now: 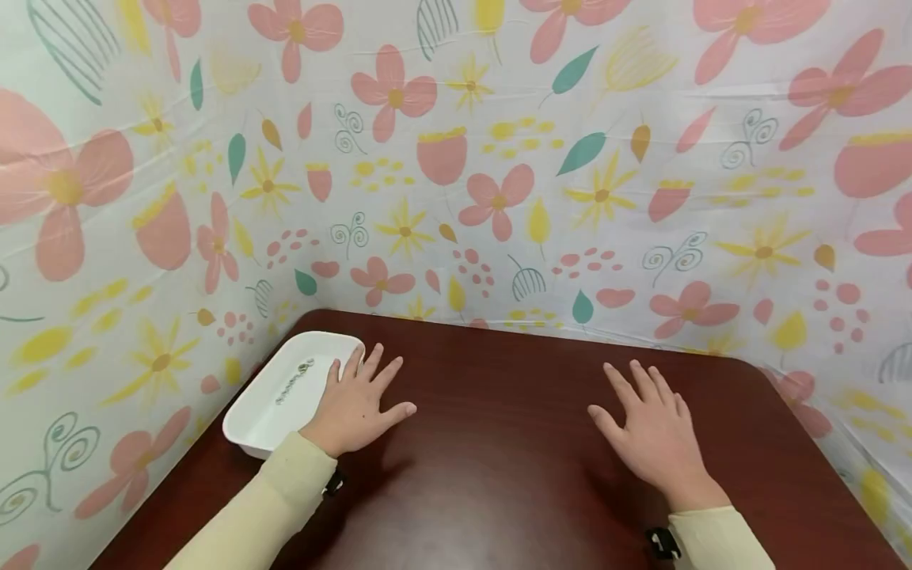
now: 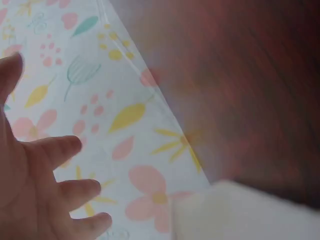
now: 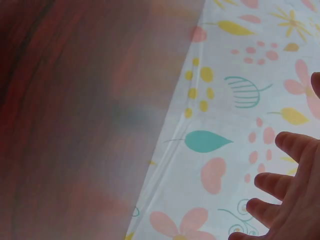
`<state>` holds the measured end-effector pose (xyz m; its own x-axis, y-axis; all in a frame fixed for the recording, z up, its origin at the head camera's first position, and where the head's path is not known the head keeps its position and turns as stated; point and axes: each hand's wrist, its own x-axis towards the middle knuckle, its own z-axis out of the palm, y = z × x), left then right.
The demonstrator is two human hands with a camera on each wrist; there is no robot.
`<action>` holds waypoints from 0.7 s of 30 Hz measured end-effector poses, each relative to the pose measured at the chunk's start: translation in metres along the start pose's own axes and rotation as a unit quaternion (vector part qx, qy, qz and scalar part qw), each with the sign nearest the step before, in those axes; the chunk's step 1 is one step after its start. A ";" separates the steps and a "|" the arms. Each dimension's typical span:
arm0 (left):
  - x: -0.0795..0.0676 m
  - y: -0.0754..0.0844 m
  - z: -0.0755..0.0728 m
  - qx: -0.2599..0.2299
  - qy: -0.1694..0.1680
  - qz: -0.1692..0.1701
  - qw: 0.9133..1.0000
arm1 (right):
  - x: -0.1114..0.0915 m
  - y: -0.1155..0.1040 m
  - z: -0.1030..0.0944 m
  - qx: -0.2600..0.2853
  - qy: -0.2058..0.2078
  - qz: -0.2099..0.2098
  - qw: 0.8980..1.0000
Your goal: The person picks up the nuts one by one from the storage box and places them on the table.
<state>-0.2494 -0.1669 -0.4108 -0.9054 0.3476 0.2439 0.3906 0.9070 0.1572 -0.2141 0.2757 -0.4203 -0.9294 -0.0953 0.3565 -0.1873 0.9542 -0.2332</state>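
In the head view my left hand (image 1: 355, 405) is spread above the table's left part, fingers straight, overlapping the right rim of a white tray (image 1: 245, 439). A small chain-like strand (image 1: 290, 383) with a greenish-brown end lies in the tray; its kind is too small to make out. My right hand (image 1: 655, 435) hovers over the right part of the table, its fingers extended and holding nothing. The left wrist view shows the left hand (image 2: 35, 175) with fingers apart, the tray's pale edge (image 2: 245, 212) near it. Spread fingers of the right hand (image 3: 295, 195) appear in the right wrist view.
The dark red-brown table (image 1: 492, 443) has rounded far corners. A flower-printed cloth (image 1: 499, 142) hangs along its far side and left side, close to the edges. Each wrist carries a small black device, such as the one at the right cuff (image 1: 663, 544).
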 end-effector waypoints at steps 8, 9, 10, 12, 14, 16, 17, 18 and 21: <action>-0.016 -0.043 -0.016 0.007 0.002 -0.042 0.999 | -0.012 0.007 0.000 -0.003 0.001 -0.004 1.000; -0.019 -0.050 -0.018 0.009 0.000 -0.048 0.999 | -0.012 0.007 0.000 -0.003 0.001 -0.004 1.000; -0.022 -0.056 -0.021 0.010 -0.003 -0.055 0.998 | -0.013 0.007 0.000 -0.002 0.002 -0.003 1.000; -0.027 -0.068 -0.026 0.013 -0.007 -0.068 0.998 | -0.014 0.007 0.001 -0.003 0.005 -0.005 1.000; -0.032 -0.080 -0.030 0.016 -0.013 -0.079 0.997 | -0.014 0.009 0.002 0.000 0.005 -0.007 1.000; -0.037 -0.092 -0.033 0.019 -0.022 -0.089 0.996 | -0.015 0.010 0.003 0.002 0.003 -0.009 1.000; -0.039 -0.098 -0.034 0.020 -0.027 -0.092 0.995 | -0.015 0.011 0.004 0.003 0.002 -0.009 1.000; -0.041 -0.104 -0.035 0.020 -0.033 -0.094 0.995 | -0.015 0.011 0.004 0.004 0.001 -0.008 1.000; -0.045 -0.119 -0.036 0.019 -0.045 -0.098 0.994 | -0.016 0.013 0.005 0.006 -0.001 -0.005 1.000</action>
<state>-0.2492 -0.2985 -0.4059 -0.9753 0.1820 0.1252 0.2006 0.9670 0.1569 -0.2035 0.2878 -0.4334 -0.9284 -0.1051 0.3564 -0.1999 0.9498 -0.2406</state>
